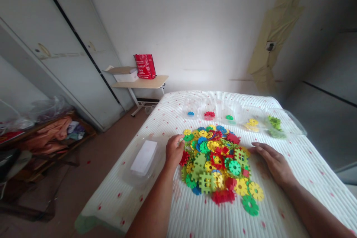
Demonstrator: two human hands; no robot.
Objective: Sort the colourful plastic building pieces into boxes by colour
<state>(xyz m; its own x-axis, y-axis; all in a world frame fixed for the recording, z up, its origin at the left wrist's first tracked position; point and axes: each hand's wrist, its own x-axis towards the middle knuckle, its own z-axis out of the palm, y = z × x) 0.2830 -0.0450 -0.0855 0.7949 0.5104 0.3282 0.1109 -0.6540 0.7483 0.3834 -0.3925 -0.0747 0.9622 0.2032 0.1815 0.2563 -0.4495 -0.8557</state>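
A heap of plastic building pieces lies on the table between my two hands. In it are notched discs such as a green disc and a yellow disc, light green square pieces and red interlocking blocks. At the heap's left edge is my left hand, its fingers curved with a gap to the thumb, and no piece shows in it. My right hand rests by the right edge, fingers stretched towards the heap and holding nothing visible. Where the fingertips meet the pieces is partly hidden.
Several clear plastic containers stand in a row behind the heap, holding blue pieces, red pieces, green pieces, yellow pieces and light green pieces. A white card sits in a clear tub at left. Behind stands a side table.
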